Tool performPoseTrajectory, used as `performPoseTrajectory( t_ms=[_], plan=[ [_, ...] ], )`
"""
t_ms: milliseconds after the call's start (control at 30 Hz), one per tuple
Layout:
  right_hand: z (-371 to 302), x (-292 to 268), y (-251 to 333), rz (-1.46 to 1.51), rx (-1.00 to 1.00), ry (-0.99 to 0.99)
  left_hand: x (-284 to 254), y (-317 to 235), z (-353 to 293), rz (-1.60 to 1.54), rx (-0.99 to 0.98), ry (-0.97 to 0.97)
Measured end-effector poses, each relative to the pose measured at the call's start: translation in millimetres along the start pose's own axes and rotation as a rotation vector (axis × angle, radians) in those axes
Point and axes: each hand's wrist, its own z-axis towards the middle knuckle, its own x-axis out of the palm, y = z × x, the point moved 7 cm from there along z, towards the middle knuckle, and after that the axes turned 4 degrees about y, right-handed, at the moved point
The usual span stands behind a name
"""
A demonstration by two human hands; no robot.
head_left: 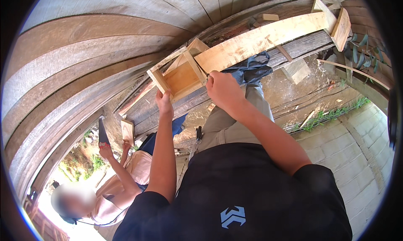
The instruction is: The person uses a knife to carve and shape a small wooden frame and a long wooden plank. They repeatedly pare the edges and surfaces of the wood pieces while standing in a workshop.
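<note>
A small open box of pale wooden boards rests tilted on the bench in front of me. My left hand is closed on its near left corner, with the fingers partly hidden by the wood. At the box's right side, my right hand is curled into a fist. A thin dark tool shows at its knuckles and slants along the right end board; most of it is hidden, so I cannot tell its kind.
A long pale plank lies along the weathered bench, with wood offcuts at its far right end. Black plastic hangs over the near edge. At left, another person holds a handsaw and a wood block.
</note>
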Motion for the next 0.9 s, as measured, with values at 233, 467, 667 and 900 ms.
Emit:
performPoseTrajectory(
  t_ms=[233,467,667,900],
  plan=[
    [1,-6,17,-0.093,0.071,0.029,7,-7,-5,-0.013,0.01,0.004],
    [1,-7,17,-0.079,0.108,0.061,9,-7,-3,-0.04,0.0,0.001],
    [-2,-6,19,-0.112,0.134,0.045,11,-4,-4,-0.062,0.02,0.03],
    [-2,-7,4,-0.122,0.128,0.023,18,16,1,-0.045,0.027,0.075]
  ],
)
